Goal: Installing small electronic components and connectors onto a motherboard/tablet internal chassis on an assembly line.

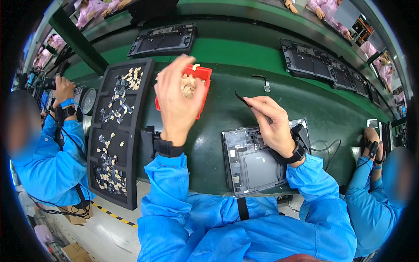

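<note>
My left hand (180, 98) is held over a red bin (204, 94), its fingers stretched and slightly blurred, the thumb apart. Cream-coloured paper scraps (188, 85) lie heaped in that bin, and one scrap (196, 67) is at its far rim. My right hand (273, 124) pinches a thin black curved strip (240, 98) between thumb and fingertips; it resembles a flex cable. Beneath the right hand, at the bench's near edge, rests an opened laptop-like chassis (257, 168) with exposed boards. A small flex cable (266, 84) with a connector lies on the bench beyond.
A black compartment tray (134, 174) left of the bin holds several dark cables with cream pieces. More opened chassis stand far left (161, 40) and far right (307, 59). A black cord (334, 146) loops right of my wrist. Co-workers in blue sit on either side.
</note>
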A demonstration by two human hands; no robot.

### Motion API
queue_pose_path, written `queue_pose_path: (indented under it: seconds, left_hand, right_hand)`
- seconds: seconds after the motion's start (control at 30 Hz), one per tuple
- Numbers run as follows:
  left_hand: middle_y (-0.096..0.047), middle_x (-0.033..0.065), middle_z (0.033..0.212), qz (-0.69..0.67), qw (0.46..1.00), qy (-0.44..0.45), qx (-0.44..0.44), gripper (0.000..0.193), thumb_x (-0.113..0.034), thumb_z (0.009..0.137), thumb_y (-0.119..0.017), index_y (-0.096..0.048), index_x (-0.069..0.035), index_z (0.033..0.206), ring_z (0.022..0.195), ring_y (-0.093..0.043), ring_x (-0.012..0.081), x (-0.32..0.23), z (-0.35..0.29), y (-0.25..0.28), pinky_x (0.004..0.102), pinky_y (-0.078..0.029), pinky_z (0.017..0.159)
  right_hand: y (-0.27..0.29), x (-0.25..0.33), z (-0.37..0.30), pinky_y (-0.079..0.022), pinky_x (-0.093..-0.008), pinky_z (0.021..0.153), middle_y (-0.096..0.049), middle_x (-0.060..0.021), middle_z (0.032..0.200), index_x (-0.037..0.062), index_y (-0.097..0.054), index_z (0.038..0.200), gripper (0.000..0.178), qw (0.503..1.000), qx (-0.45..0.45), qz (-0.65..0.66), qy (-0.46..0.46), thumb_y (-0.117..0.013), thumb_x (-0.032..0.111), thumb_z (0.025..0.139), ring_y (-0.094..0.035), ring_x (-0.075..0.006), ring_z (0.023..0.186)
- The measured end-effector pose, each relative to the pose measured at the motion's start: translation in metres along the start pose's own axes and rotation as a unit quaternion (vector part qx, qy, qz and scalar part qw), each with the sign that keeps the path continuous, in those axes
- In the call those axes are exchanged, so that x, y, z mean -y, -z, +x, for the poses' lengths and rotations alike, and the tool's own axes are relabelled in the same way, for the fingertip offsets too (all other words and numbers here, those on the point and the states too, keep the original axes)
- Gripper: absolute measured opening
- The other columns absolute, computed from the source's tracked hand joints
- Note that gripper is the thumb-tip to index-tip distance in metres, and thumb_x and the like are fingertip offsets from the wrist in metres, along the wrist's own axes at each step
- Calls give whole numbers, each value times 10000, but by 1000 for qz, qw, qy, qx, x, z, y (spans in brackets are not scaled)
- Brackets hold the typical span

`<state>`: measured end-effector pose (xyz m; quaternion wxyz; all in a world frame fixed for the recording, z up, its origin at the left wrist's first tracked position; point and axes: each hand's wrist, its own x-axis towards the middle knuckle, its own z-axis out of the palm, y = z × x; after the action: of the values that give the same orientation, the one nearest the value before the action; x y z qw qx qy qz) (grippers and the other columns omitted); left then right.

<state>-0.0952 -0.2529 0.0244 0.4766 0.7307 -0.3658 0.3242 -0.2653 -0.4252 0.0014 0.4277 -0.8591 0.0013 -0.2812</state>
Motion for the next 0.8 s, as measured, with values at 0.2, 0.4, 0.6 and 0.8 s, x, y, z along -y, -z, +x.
queue_pose_path:
  seconds: [0.2, 0.4, 0.6, 0.8]
  left_hand:
    - [-716, 115, 699, -156, 962, 32, 223, 168, -142, 874, -806, -755, 1, 802, 583, -666, 219, -31, -34, -14, 347, -487, 585]
    - [-746, 123, 774, -246, 949, 78, 180, 152, -127, 938, -737, -772, 9, 883, 672, -704, 250, -34, -38, -22, 349, -502, 616]
    - [-733, 87, 815, -230, 926, -13, 298, 196, -218, 953, -726, -758, -31, 902, 769, -681, 266, -40, -48, -27, 385, -458, 687]
    - [-740, 145, 1220, -195, 902, -51, 382, 448, -268, 890, -782, -714, -29, 1262, 1161, -685, 291, -49, -65, -32, 463, -454, 1086]
  right_hand:
    - [-5, -5, -6, -542, -337, 865, -697, -140, 1107, 40, -724, 1273, 372, 999, -18, -24, 32, -625, -89, 939, -688, -271, 982]
    - [-1, 2, 1, -502, -370, 1012, -720, -144, 1262, -4, -672, 1348, 336, 984, -68, 156, -51, -634, 91, 1028, -646, -217, 1164]
    - [9, -8, -3, -540, -307, 952, -771, -115, 1090, -18, -747, 1201, 222, 954, -7, 286, -86, -669, 97, 1027, -688, -157, 1039]
    - [66, 19, -15, -487, -289, 792, -664, -42, 872, -55, -659, 1248, 273, 867, -79, 484, -90, -636, 136, 1056, -593, -115, 830]
